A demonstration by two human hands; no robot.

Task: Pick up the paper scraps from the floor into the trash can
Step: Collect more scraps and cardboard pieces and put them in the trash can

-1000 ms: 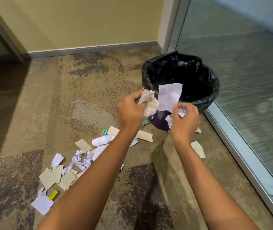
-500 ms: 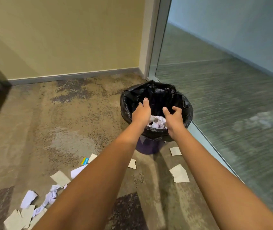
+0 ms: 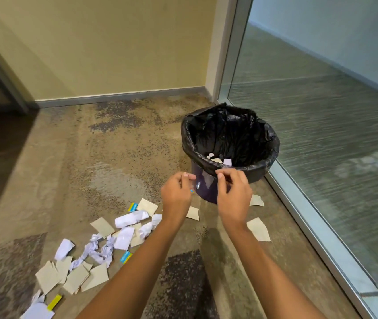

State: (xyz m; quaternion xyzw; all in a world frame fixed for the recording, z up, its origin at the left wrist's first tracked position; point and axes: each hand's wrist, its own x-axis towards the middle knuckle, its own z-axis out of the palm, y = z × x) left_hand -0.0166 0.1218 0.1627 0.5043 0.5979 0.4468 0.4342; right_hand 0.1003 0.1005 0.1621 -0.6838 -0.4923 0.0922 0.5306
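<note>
Where carpet (image 3: 114, 162) meets glass (image 3: 326, 139), scraps (image 3: 124, 238), trash can (image 3: 265, 165), left hand (image 3: 176, 197) and right hand (image 3: 234, 199) loosely curled, empty

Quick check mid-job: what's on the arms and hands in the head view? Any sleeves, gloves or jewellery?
Nothing worn that shows. The left hand and right hand are bare, with no gloves and no rings that I can see. The left forearm and right forearm are bare down to the frame's bottom edge: no sleeves, watch or bands.
</note>
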